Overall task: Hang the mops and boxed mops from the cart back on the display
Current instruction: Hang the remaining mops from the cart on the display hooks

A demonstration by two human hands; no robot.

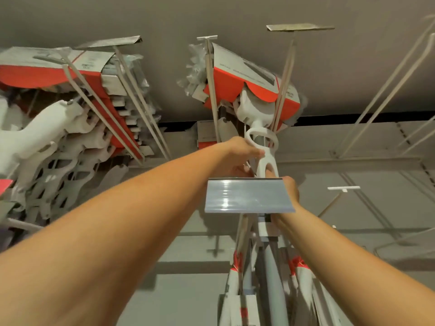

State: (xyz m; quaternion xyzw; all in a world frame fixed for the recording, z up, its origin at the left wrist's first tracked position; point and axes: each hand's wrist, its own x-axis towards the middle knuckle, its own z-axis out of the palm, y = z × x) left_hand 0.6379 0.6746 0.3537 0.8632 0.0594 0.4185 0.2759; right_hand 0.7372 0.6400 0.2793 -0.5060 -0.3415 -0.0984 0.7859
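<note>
Mop loop (264, 158) gripped by left fingers (256, 152); right hand (291, 190) grip untellable behind tag (249, 196). Boxed mops (249, 78) above fingers hung; mop seemingly not yet.

Grey ceiling (164, 17) overhead; glossy clear label holder (249, 196) centre; pale wall panel (376, 220) behind.

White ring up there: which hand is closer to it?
Left. The left hand grips just below the white ring; the right hand is lower, beside the clear label strip.

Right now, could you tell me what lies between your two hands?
In the head view, the white looped plastic mop handle lies between left hand and right hand.
</note>
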